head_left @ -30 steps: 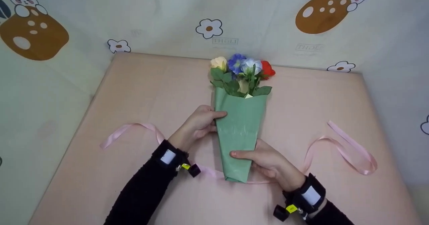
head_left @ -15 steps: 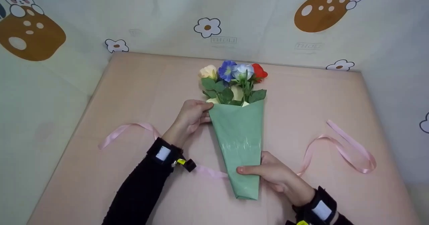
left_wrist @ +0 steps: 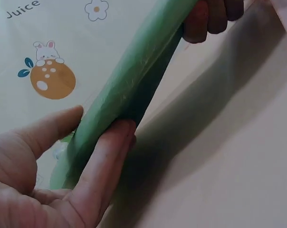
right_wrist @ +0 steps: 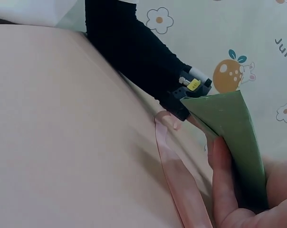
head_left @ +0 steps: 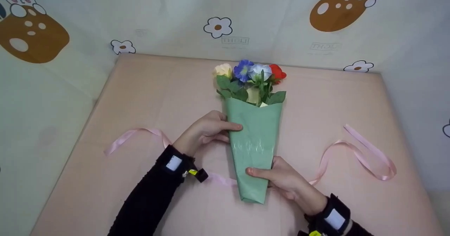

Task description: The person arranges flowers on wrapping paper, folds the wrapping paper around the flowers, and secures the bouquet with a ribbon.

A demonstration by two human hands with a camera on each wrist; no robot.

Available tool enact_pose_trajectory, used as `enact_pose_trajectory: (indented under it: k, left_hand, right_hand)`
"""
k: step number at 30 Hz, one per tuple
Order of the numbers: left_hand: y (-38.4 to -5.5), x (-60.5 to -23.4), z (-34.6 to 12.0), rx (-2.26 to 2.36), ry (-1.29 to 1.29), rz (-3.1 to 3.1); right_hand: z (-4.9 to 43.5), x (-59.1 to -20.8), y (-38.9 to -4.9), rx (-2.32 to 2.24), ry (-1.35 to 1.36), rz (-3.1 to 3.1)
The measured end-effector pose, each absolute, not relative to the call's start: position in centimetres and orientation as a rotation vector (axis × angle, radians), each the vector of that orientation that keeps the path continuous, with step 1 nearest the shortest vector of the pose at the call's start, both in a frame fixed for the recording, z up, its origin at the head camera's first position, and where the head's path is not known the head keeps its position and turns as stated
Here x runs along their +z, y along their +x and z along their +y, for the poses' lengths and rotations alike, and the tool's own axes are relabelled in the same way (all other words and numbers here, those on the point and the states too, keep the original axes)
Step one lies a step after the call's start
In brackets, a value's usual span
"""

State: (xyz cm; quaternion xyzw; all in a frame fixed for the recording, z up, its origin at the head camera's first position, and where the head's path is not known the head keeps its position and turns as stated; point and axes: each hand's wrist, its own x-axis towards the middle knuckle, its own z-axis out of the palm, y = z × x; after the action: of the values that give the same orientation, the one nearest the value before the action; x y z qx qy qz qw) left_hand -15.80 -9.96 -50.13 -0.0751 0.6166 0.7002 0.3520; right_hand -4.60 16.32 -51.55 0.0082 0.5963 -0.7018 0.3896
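Note:
A bouquet of flowers (head_left: 260, 72) in cream, blue, pale blue and red, with green leaves, stands out of a green paper wrap (head_left: 255, 130). My left hand (head_left: 212, 127) grips the wrap's upper left side, thumb on the front and fingers behind. Lower down, my right hand (head_left: 286, 178) holds the narrow end from the right, its thumb across the front. In the left wrist view the wrap (left_wrist: 129, 80) is raised above the table, casting a shadow. A pink ribbon (head_left: 223, 179) lies beneath the bouquet, partly hidden by it and by my arms.
The ribbon's loose ends curl on the pink table (head_left: 168, 85), the right end (head_left: 383, 169) looping near the right side. Behind the table's far edge rises a pale wall covering (head_left: 168, 18) with printed flowers and rabbits.
The bouquet first came down toward me and tilted, then went slightly back up. My left hand moved to the wrap's upper corner and back to its side; my right hand kept hold, ending lower.

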Motion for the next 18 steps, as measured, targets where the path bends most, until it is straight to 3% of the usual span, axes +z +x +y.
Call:
enact_pose_trajectory:
  k: [10, 18]
  left_hand:
    - [-16.0, -50.5, -9.7, 1.909, -0.222, 1.562]
    - [-15.6, -50.2, -9.1, 1.99, -0.219, 1.481]
  right_hand:
    - [20.7, -48.3, -6.7, -1.099, -0.653, 2.149]
    - [21.0, -48.7, -7.2, -0.804, -0.846, 2.307]
